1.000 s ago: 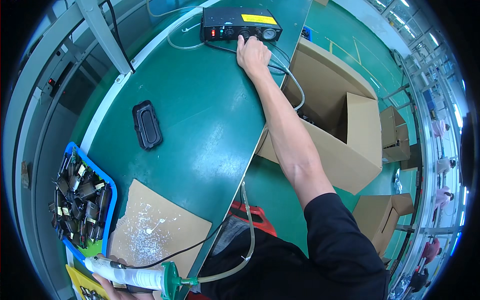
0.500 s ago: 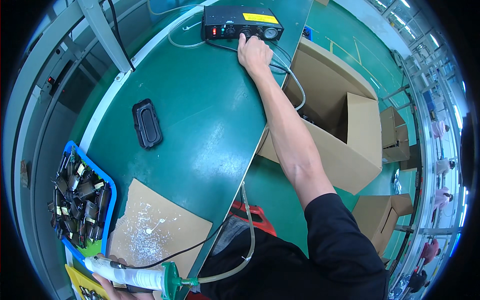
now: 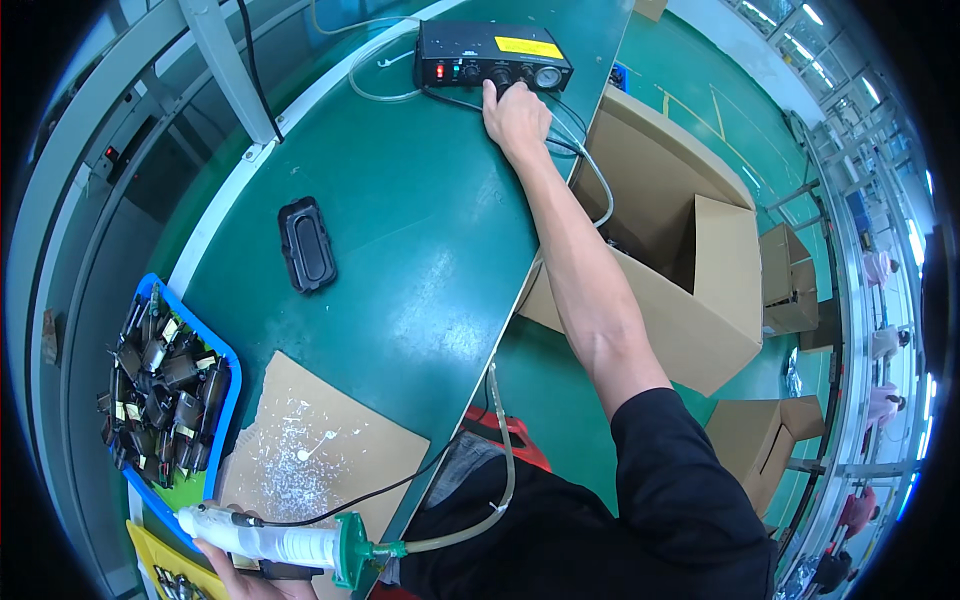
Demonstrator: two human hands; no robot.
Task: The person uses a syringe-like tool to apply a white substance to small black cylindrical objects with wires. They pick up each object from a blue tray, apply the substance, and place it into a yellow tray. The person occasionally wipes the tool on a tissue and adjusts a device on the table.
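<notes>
At the far end of the bench my right hand is closed on a black knob on the front of the black control box, which has a lit red switch and a round gauge. My left hand, low at the left, is wrapped under a white glue syringe with a green cap. A tube and a black cable run off the syringe. Below it, by my left fingers, shows a dark piece, mostly hidden. White-speckled cardboard lies beneath.
A blue bin of black parts stands at the left, with a yellow bin below it. One black tray-shaped part rests on the green bench. To the right an open cardboard box stands beside the bench edge.
The whole view has shifted slightly, so the bench things appear a little lower and to the right. My right hand stays at the control box and my left stays by the syringe.
</notes>
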